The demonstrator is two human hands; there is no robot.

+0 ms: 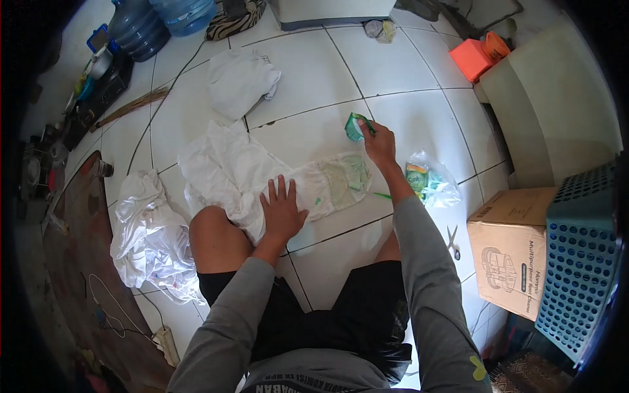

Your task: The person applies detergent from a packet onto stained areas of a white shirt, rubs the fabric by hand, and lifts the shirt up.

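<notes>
My left hand point(284, 211) lies flat with spread fingers on a white cloth garment point(229, 164) on the tiled floor. My right hand point(380, 145) pinches a small green sachet point(354, 128) above the floor, just beyond the far end of the cloth. That end point(337, 180) has a greenish, wet-looking patch and a small green dab. A thin green strip point(382, 195) lies beside it, under my right wrist. To the right, a clear plastic bag point(445, 190) holds green and yellow sachets point(417, 177). Scissors point(453, 241) lie nearer me.
Another folded white cloth point(239, 82) lies farther off, and a crumpled white plastic bag point(147, 229) at left. A cardboard box point(508, 255) and blue perforated basket point(580, 268) stand right. Water jugs point(137, 29), a stick broom point(131, 106) and a cable point(160, 108) are far left.
</notes>
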